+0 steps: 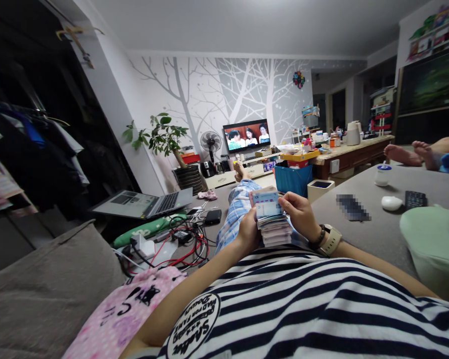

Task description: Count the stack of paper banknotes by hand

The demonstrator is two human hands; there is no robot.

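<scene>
The left hand (249,232) grips a thick stack of pale, printed paper slips (275,234) by its left side, with the fingers closed along the edge. The right hand (300,215) is at the upper right of the stack, its thumb and fingers pinched together on the corner of a light-blue-and-white printed slip (268,207) that stands up above the rest. The stack is tilted towards the wearer and held over the lap, just beyond a black-and-white striped shirt (284,299) and in front of blue-and-white checked trousers (232,212). The lower slips show as stepped, overlapping edges; their print is too small to read. A wristwatch with a cream strap (331,241) sits on the right wrist beside a dark bracelet (318,238).

To the left, on the grey fabric seat, lie an open silver laptop (134,205), a long green patterned cushion (144,230), a tangle of black and red cables (200,249) and a small black box-shaped device (212,217). Pink printed fabric (130,304) lies nearer the body. To the right are a blurred-out dark object (353,208), a rounded white object (391,203), a black object with buttons (416,200), a white tub with a blue lid (382,175) and a pale green plastic container (426,232). Another person's bare feet (403,154) rest beyond them. Further back, a cluttered wooden tabletop (353,149) stands right of a lit television (247,136).
</scene>
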